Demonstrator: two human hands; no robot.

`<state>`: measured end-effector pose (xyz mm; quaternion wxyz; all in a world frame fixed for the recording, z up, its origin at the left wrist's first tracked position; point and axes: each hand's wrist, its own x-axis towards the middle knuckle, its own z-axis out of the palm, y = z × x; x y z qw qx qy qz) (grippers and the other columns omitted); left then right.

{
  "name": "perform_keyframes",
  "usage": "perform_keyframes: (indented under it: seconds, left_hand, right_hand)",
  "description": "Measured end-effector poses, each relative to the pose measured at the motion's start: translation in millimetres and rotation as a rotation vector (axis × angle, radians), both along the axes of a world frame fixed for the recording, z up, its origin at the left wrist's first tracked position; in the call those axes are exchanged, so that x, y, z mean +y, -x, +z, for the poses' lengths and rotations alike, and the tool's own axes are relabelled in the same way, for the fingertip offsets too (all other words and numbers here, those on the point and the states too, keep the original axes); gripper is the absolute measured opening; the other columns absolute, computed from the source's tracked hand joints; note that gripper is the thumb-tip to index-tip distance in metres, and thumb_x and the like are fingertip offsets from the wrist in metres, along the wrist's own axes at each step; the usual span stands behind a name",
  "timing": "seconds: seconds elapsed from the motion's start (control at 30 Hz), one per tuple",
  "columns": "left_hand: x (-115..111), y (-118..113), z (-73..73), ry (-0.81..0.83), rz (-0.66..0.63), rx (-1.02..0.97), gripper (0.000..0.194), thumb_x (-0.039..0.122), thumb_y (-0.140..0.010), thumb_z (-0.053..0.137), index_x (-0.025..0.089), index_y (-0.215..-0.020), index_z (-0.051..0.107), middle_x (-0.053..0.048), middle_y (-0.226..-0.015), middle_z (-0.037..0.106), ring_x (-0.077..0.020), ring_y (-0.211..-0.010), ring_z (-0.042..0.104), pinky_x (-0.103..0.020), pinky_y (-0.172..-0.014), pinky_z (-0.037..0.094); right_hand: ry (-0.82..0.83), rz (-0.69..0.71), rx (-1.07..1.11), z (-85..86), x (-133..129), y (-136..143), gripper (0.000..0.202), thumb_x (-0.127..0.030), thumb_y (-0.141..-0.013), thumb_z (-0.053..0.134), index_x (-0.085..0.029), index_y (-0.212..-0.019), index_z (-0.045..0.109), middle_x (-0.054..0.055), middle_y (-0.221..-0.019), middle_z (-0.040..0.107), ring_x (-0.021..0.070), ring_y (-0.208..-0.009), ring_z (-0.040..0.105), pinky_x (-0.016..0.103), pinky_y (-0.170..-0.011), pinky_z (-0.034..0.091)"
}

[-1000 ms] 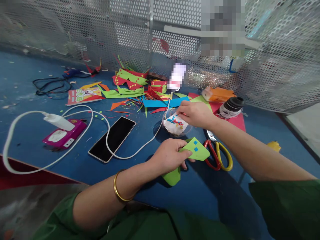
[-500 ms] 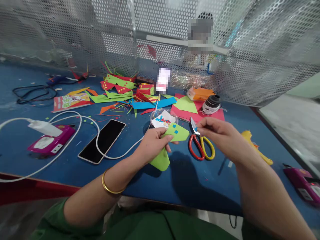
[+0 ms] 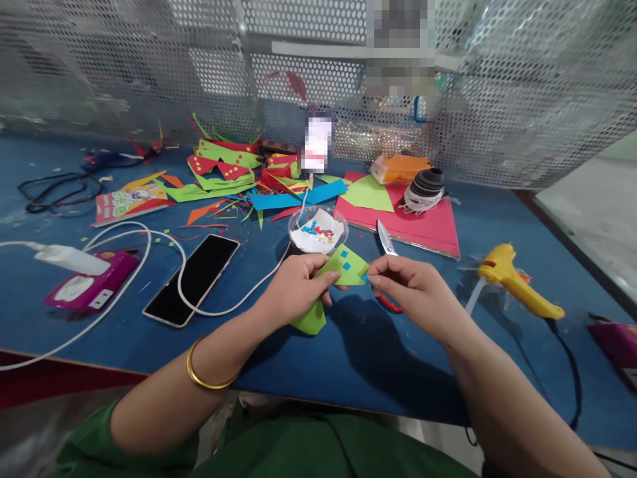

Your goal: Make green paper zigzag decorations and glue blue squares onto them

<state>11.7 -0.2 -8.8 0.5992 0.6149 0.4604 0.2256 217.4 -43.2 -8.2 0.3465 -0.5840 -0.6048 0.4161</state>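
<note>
The person at the tabletop (image 3: pixel 398 372) had the left hand (image 3: pixel 298 285) closed on a green paper cutout (image 3: pixel 331 267), thumb on top and fingers curled beneath, with a gold bangle (image 3: pixel 191 368) on that wrist. The cutout was held up just in front of the body, its lower part slanting toward seven o'clock, and two blue squares (image 3: pixel 347 266) sat on its upper part.

The right hand (image 3: pixel 411 289) came in from three o'clock, its fingertips narrowed to a pinch on a small blue piece (image 3: pixel 365 278) at the cutout's right corner — I couldn't tell whether that piece was pressed flat there.

Reading a clock from the cutout, twelve pointing away from the person, a clear bowl (image 3: pixel 294 224) stood near at eleven, with white paper (image 3: pixel 328 219) and coloured bits in it. Scissors (image 3: pixel 385 238) lay at two, their handles partly hidden by the right hand. Red sheets (image 3: pixel 432 226) lay between one and two, a yellow glue gun (image 3: pixel 512 279) well apart at three, and a dark-screened phone (image 3: pixel 194 279) at nine — a white cable (image 3: pixel 182 272) looping across it.
</note>
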Motion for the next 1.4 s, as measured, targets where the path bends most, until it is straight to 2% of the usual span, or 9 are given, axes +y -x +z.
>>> perform_keyframes:
  seconds: [0.07,0.17,0.4,0.6,0.7,0.87,1.13,1.3,1.4]
  left_hand:
    - [-0.1,-1.0,-3.6,0.021,-0.005,-0.039,0.012,0.024,-0.089,0.062,0.014,-0.093,0.067,-0.003,-0.077,0.074,-0.0088,-0.053,0.062,-0.02,-0.054,0.047]
    - [-1.5,-1.9,-8.3,0.024,0.054,-0.132,0.035,0.022,-0.08,0.072,0.018,-0.11,0.055,-0.003,-0.088,0.073,-0.0133,-0.058,0.069,-0.025,-0.058,0.053]
    - [-4.5,-0.6,-6.8,-0.053,0.078,-0.186,0.028,0.022,-0.073,0.074,0.019,-0.083,0.048,-0.006,-0.116,0.067,-0.0159,-0.068,0.075,-0.023,-0.058,0.052]
    - [-4.2,-0.6,-4.0,-0.06,0.007,-0.133,0.012,0.026,-0.076,0.074,0.015,-0.08,0.072,-0.002,-0.075,0.072,-0.0153,-0.067,0.072,-0.024,-0.066,0.053]
    - [-4.7,-1.5,-3.6,-0.039,0.035,-0.066,0.011,0.025,-0.077,0.073,0.015,-0.077,0.074,0.0,-0.061,0.069,-0.0139,-0.059,0.068,-0.023,-0.06,0.051]
    - [-4.9,-3.3,-5.6,-0.096,0.064,-0.043,0.01,0.025,-0.078,0.073,0.016,-0.079,0.076,0.0,-0.061,0.07,-0.0118,-0.057,0.066,-0.021,-0.059,0.049]
    - [-6.3,-2.5,-10.3,-0.116,-0.024,-0.035,0.014,0.027,-0.076,0.074,0.015,-0.083,0.076,-0.002,-0.065,0.073,-0.015,-0.061,0.067,-0.024,-0.06,0.05]
    - [-7.0,-2.7,-9.8,-0.132,-0.026,-0.016,0.01,0.025,-0.075,0.075,0.015,-0.079,0.075,-0.002,-0.065,0.072,-0.0139,-0.06,0.065,-0.023,-0.058,0.049]
    - [-7.5,-3.8,-9.3,-0.097,0.003,-0.07,0.01,0.024,-0.075,0.076,0.015,-0.078,0.075,-0.001,-0.063,0.071,-0.0129,-0.059,0.065,-0.021,-0.058,0.049]
  right_hand:
    - [0.005,-0.024,-0.006,-0.9,-1.7,-0.9,0.02,-0.039,-0.083,0.064,-0.019,-0.082,0.067,0.0,-0.066,0.063,0.0136,-0.061,0.055,0.027,-0.056,0.038]
    - [0.0,-0.076,0.014,-3.2,-1.6,-2.6,0.02,-0.039,-0.083,0.064,-0.019,-0.08,0.066,0.0,-0.066,0.062,0.0132,-0.061,0.054,0.027,-0.058,0.039]
    - [0.011,-0.14,0.052,-8.6,0.3,-4.4,0.023,-0.041,-0.083,0.064,-0.018,-0.083,0.065,0.0,-0.069,0.062,0.0122,-0.06,0.05,0.027,-0.057,0.037]
    - [-0.004,-0.121,0.014,-8.6,-1.6,-2.4,0.019,-0.038,-0.086,0.062,-0.019,-0.083,0.065,-0.001,-0.066,0.059,0.0117,-0.059,0.048,0.027,-0.055,0.036]
    - [-0.157,-0.104,-0.1,-9.8,-3.7,-2.1,0.013,-0.031,-0.088,0.061,-0.02,-0.082,0.064,0.0,-0.073,0.058,0.0117,-0.06,0.048,0.027,-0.055,0.037]
    - [-0.54,-0.01,-0.36,-9.5,-8.7,1.5,0.011,-0.017,-0.094,0.054,-0.021,-0.089,0.063,0.004,-0.096,0.059,0.0145,-0.079,0.059,0.029,-0.067,0.046]
    - [-0.681,0.151,-0.576,-7.2,-11.8,8.9,0.014,-0.018,-0.096,0.051,-0.018,-0.089,0.064,0.007,-0.092,0.058,0.0182,-0.079,0.059,0.032,-0.065,0.045]
    - [-0.763,0.141,-0.655,-7.3,-13.3,10.6,0.015,-0.019,-0.096,0.054,-0.018,-0.086,0.065,0.006,-0.088,0.06,0.0178,-0.075,0.057,0.033,-0.064,0.042]
    - [-0.837,0.026,-0.619,-8.2,-15.4,10.4,0.009,-0.019,-0.094,0.06,-0.02,-0.091,0.068,0.005,-0.087,0.062,0.0184,-0.078,0.06,0.034,-0.066,0.042]
